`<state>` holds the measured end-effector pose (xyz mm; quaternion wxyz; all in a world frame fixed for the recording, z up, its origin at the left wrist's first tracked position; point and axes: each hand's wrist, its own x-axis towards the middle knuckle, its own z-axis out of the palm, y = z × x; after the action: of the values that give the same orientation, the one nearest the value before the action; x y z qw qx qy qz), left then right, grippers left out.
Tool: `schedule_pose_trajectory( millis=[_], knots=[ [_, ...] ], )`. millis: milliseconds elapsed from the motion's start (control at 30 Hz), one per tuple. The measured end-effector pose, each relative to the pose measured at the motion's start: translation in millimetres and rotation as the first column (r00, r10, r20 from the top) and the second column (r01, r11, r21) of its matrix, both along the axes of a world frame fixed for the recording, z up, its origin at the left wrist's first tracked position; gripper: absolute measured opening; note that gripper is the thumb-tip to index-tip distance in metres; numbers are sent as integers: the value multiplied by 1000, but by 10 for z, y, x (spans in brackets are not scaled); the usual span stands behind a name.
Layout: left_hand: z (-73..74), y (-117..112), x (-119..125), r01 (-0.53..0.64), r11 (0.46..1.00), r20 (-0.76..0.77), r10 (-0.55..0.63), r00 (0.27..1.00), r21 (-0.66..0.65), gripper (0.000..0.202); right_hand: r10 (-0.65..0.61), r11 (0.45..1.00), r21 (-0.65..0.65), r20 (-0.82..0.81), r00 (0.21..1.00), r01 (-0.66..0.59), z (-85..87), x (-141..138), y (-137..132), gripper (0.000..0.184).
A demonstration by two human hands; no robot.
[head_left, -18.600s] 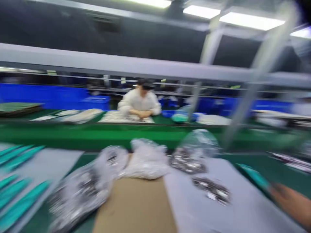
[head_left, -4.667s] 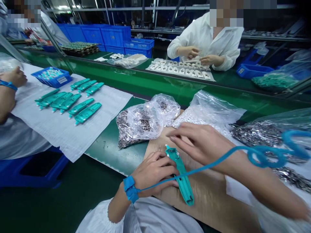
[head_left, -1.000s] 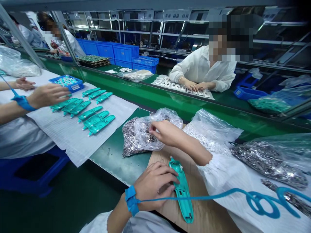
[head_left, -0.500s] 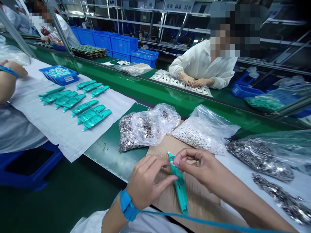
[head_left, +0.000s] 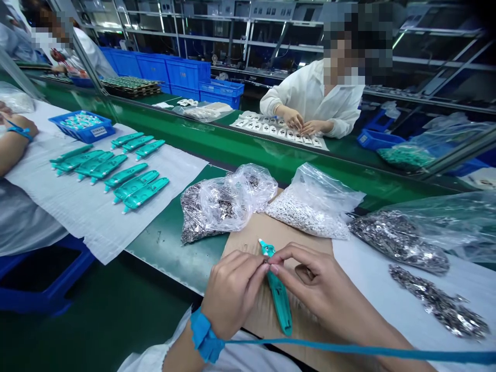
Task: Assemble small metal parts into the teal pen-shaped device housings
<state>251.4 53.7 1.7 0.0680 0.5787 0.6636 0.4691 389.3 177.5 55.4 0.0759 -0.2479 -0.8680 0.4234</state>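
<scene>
Pinching close together over a teal plastic housing (head_left: 277, 302), both hands stay narrowly closed above a brown cardboard sheet (head_left: 242, 243). The left hand (head_left: 232, 292), with a blue wrist strap (head_left: 205, 336), curls its fingers (head_left: 251, 263) against the housing's upper part, while the right hand (head_left: 310, 279) brings its thumb and forefinger to the same spot. The housing lies lengthwise on the cardboard, its narrow tip showing above the hands. The fingertips (head_left: 276, 258) hide whatever they pinch, so its nature cannot be made out. The hands now nearly meet, where the previous frame showed them slightly further apart. A clear bag of metal pieces (head_left: 220, 206) lies just beyond.
</scene>
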Motion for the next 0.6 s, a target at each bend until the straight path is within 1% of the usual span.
schedule_pose_trajectory(
  millis=[100, 200, 300, 367, 400, 467, 533, 600],
  knots=[
    [9, -5, 26, 47, 999, 3, -47, 999, -11, 18, 33, 995, 91, -10, 999, -32, -21, 35, -31, 19],
    [43, -32, 7, 153, 987, -25, -154, 988, -50, 16, 73, 977, 202, -27, 997, -66, -27, 87, -18, 16],
    [41, -60, -81, 247, 951, -135, -273, 953, -186, 30, 144, 943, 302, 6, 990, -139, -72, 172, 45, 11],
    [-1, -51, -160, 278, 920, -222, -343, 913, -278, 38, 196, 915, 347, 62, 979, -205, -134, 233, 89, 11],
    [-34, -35, -196, 288, 907, -251, -369, 895, -306, 39, 217, 902, 361, 94, 972, -236, -170, 259, 104, 13],
    [-110, 18, -249, 308, 896, -280, -400, 873, -319, 31, 243, 881, 380, 147, 959, -281, -242, 297, 114, 17],
    [-183, 79, -273, 323, 898, -295, -409, 863, -299, 20, 251, 867, 399, 168, 953, -299, -298, 313, 101, 18],
    [-240, 127, -276, 328, 904, -306, -405, 862, -274, 15, 253, 853, 423, 180, 951, -307, -332, 308, 77, 18]
  ],
)
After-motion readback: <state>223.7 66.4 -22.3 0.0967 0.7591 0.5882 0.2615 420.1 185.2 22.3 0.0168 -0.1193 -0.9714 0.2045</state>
